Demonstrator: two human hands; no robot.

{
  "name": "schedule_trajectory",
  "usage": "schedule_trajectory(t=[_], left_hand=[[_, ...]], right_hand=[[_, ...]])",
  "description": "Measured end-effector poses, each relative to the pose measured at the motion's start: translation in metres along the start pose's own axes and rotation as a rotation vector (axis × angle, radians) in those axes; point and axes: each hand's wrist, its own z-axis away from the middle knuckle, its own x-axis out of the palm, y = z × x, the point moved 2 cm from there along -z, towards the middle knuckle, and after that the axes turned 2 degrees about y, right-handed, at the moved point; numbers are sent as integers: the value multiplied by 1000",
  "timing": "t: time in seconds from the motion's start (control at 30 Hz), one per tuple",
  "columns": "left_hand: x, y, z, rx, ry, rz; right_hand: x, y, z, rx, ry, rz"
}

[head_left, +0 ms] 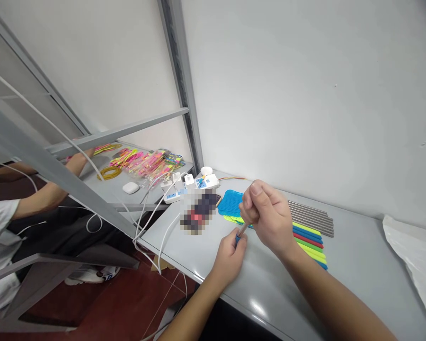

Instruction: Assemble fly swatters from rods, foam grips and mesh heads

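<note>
My left hand [230, 255] is closed round a blue handle [238, 239], most of it hidden inside the fingers. A thin metal rod [243, 229] runs up from that handle into my right hand [270, 217], which is in a fist round it with the thumb on top. Just behind the hands lie blue mesh fly swatter heads [230, 202], with a yellow-green one [233, 219] beneath. Beyond my right wrist are several bare metal rods [314, 215] in a row. In front of them lies a row of plastic handles [310, 241] in yellow, blue, red and green.
A blurred dark object [200, 213] rests left of the swatter heads. Behind it is a power strip [173, 192] with chargers and white cables. A metal frame post [186, 85] stands at the wall. White plastic sheeting [412, 255] lies right. A co-worker's arm [53, 182] reaches over bagged colourful pieces [152, 166].
</note>
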Motion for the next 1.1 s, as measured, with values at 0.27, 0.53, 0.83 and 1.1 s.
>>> schedule_trajectory(t=[0.27, 0.53, 0.83, 1.1], left_hand=[[0, 4, 1, 24, -9, -27], [0, 5, 1, 6, 4, -3], [0, 2, 3, -2, 9, 74], [1, 0, 5, -22, 3, 132]], right_hand=[[0, 0, 0, 12, 14, 2], [-2, 8, 3, 67, -6, 31], [-6, 46, 16, 213, 1, 123], [-8, 62, 17, 215, 62, 177]])
